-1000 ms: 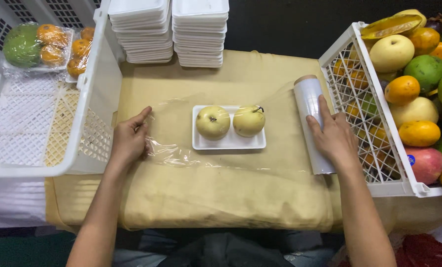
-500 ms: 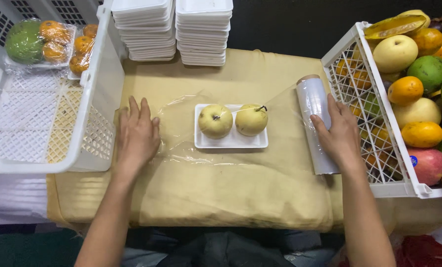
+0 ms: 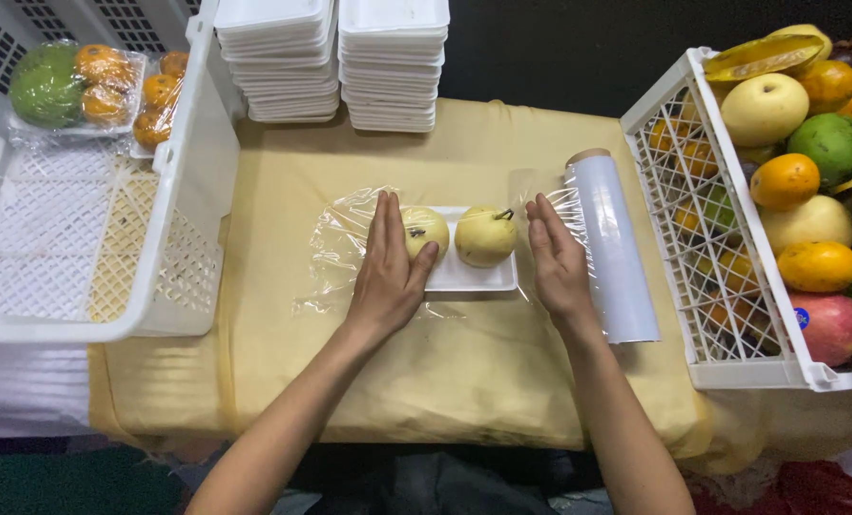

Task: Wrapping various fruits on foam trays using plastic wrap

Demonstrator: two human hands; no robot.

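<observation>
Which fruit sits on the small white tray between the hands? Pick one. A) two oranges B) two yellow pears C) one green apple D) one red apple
B: the white tray holds two yellow pears side by side, the left hand resting on the near one and the right hand beside the tray, next to the roll of cling film.

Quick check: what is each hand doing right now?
Left hand: open, flat on the left yellow pear and white foam tray.
Right hand: open, holding nothing, beside the clear cling-film roll.
</observation>
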